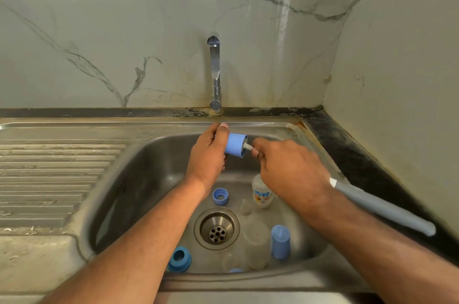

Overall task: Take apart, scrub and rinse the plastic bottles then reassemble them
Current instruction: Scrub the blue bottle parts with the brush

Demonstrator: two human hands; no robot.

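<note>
Blue cylindrical cap (234,145) gripped sideways, brush (382,207) bristles inside.

Two blue caps (235,145), two blue collars (220,196), two clear bottles (261,193), one brush (380,207).

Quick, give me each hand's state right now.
Left hand: grips the blue cap.
Right hand: grips the brush, its head inside the cap.

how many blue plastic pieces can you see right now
5: cap held in the left hand; ring by the drain; collar front left; tall cap right; sliver at front, mostly hidden.
</note>
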